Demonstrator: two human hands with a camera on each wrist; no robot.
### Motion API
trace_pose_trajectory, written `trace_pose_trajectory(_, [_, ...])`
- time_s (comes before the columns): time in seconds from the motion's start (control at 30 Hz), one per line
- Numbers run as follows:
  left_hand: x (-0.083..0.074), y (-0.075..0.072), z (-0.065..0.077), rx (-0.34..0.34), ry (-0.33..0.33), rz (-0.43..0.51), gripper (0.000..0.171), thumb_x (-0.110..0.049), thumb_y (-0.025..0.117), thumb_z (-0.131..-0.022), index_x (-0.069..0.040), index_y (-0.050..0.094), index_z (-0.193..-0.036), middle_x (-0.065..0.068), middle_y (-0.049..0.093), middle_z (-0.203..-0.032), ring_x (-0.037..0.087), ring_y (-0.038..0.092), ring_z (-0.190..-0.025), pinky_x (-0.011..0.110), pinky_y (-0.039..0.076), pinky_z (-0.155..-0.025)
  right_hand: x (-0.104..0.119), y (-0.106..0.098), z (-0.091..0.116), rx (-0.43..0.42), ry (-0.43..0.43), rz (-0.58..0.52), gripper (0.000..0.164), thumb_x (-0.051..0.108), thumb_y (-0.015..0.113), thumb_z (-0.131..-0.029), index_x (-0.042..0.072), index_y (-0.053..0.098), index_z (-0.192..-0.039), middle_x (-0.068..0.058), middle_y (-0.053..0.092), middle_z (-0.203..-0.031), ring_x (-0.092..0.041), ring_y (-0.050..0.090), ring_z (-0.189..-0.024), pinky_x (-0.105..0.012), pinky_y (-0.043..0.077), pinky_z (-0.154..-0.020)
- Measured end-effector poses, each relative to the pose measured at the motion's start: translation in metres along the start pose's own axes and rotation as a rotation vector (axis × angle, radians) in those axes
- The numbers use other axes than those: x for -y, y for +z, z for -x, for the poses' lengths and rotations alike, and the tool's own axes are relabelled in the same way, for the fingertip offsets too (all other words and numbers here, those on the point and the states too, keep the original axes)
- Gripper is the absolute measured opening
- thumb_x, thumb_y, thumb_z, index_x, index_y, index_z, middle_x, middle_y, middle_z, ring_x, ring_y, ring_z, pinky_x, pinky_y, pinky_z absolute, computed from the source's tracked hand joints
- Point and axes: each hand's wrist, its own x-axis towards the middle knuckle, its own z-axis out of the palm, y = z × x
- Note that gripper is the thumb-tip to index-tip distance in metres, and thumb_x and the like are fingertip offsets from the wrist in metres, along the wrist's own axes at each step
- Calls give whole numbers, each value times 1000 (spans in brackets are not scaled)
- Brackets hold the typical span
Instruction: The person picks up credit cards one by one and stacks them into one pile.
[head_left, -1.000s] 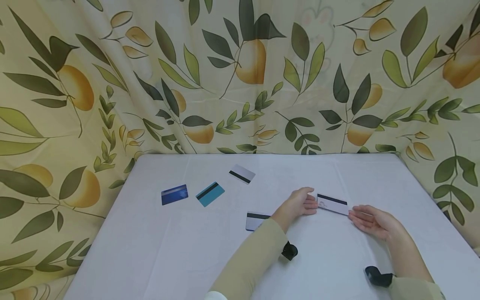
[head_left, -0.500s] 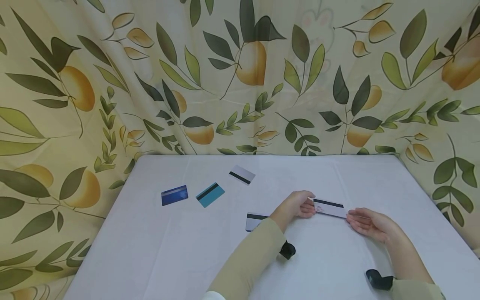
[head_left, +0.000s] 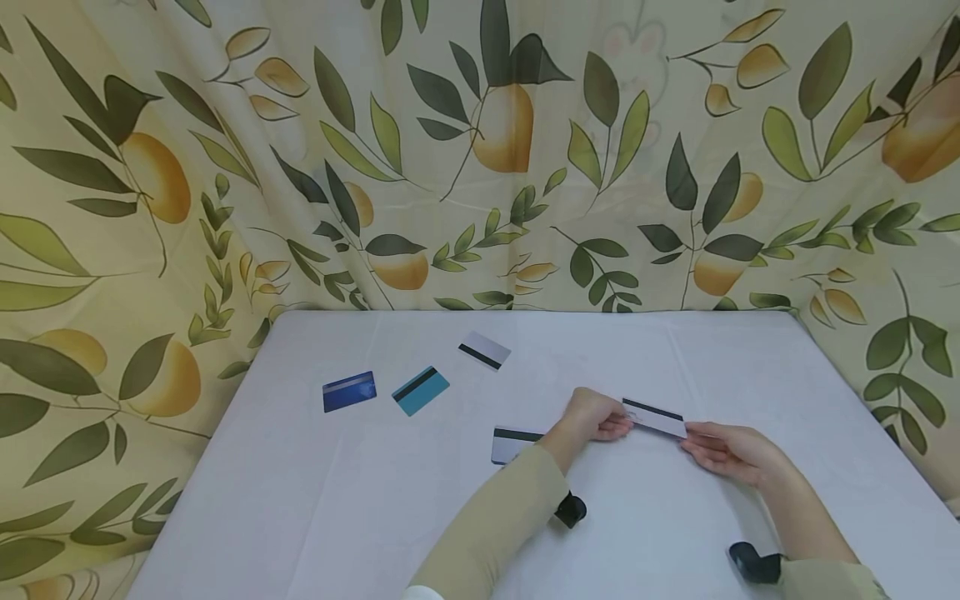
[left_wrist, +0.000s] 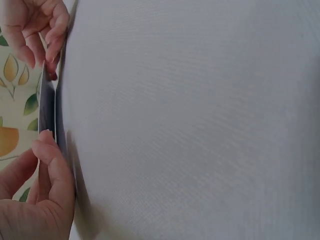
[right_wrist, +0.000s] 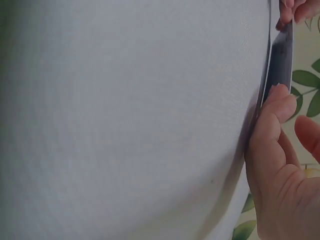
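Observation:
A white card (head_left: 654,418) with a dark magnetic stripe along its far edge spans the gap between both hands, close over the table. My left hand (head_left: 596,414) pinches its left end, finger on the underside and thumb opposite. At the right end, my right hand (head_left: 731,452) has its fingers against the card. In the right wrist view, that hand's thumb (right_wrist: 307,134) stands apart from it. Seen edge-on in the left wrist view, the card (left_wrist: 47,107) shows its dark underside. Another white striped card (head_left: 513,443) lies partly hidden behind the left forearm.
Toward the left of the white table (head_left: 300,500) lie a blue card (head_left: 349,392), a teal card (head_left: 421,391) and a pale grey card (head_left: 484,351). A black wrist camera (head_left: 572,510) sits by the left sleeve. Behind the table hangs a leaf-patterned curtain (head_left: 465,208).
The white card has shifted left and slightly toward the near side, with both hands moving along. My left thumb has come down to the card's end. The other cards stay put.

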Motion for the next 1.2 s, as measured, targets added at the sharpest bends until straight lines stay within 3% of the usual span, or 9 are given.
trace_pose_trajectory(0.23, [0, -1, 2, -72, 29, 25, 12, 9, 66, -73, -1, 66, -79, 12, 66, -61, 11, 58, -46, 22, 55, -51, 0, 8, -3, -33, 5, 35, 16, 15, 57, -91, 16, 69, -80, -7, 70, -81, -14, 68, -77, -23, 55, -72])
trace_pose_trajectory(0.6, [2, -6, 5, -59, 58, 56, 18, 7, 67, -74, -5, 69, -87, 11, 68, -66, 20, 67, -59, 28, 56, -54, -4, 20, 2, -59, -65, -9, 24, 11, 53, -93, 23, 69, -79, -5, 70, -80, -16, 68, -76, -27, 56, -71])
trace_pose_trajectory(0.83, [2, -14, 10, -39, 83, 59, 18, 5, 68, -75, -5, 69, -90, 13, 69, -72, 26, 68, -68, 34, 57, -58, -4, 30, 4, -126, -84, -6, 22, 12, 56, -91, 26, 67, -78, -2, 70, -77, -14, 68, -74, -26, 56, -69])
trace_pose_trajectory(0.87, [2, -15, 11, -35, 88, 59, 18, 5, 67, -75, -5, 69, -90, 13, 69, -73, 26, 68, -68, 35, 57, -59, -4, 31, 4, -137, -85, -1, 19, 12, 55, -91, 25, 66, -82, -2, 70, -78, -14, 68, -75, -26, 56, -70])
trace_pose_trajectory(0.93, [1, -17, 12, -31, 97, 63, 18, 5, 67, -75, -5, 70, -90, 13, 69, -73, 26, 68, -69, 35, 57, -60, -4, 34, 4, -156, -84, 16, 18, 13, 54, -92, 21, 63, -106, -1, 70, -79, -14, 68, -76, -26, 56, -71])
trace_pose_trajectory(1.03, [1, -21, 14, -24, 107, 66, 19, 4, 68, -75, -6, 70, -91, 13, 69, -74, 26, 68, -69, 35, 57, -60, -4, 38, 3, -179, -79, 37, 48, 13, 52, -93, 11, 37, -139, 0, 70, -79, -14, 68, -78, -27, 55, -73])
trace_pose_trajectory(1.1, [1, -25, 16, -21, 110, 67, 19, 3, 68, -75, -6, 70, -92, 12, 69, -74, 26, 68, -69, 34, 57, -60, -4, 41, 3, -185, -78, 41, 63, 14, 53, -93, 3, 18, -145, 1, 70, -79, -14, 68, -78, -27, 55, -74])
trace_pose_trajectory(1.13, [1, -26, 17, -17, 109, 69, 20, 3, 68, -76, -6, 70, -93, 12, 69, -74, 25, 68, -69, 34, 57, -60, -4, 42, 4, -187, -77, 37, 65, 14, 54, -92, 3, 18, -145, 1, 70, -79, -14, 68, -78, -27, 55, -74])
trace_pose_trajectory(1.2, [1, -30, 19, -9, 108, 73, 20, 2, 68, -76, -6, 70, -94, 12, 69, -75, 25, 68, -69, 34, 57, -60, -4, 45, 5, -191, -78, 20, 53, 14, 57, -91, 12, 37, -140, 0, 70, -79, -14, 68, -78, -28, 55, -74])
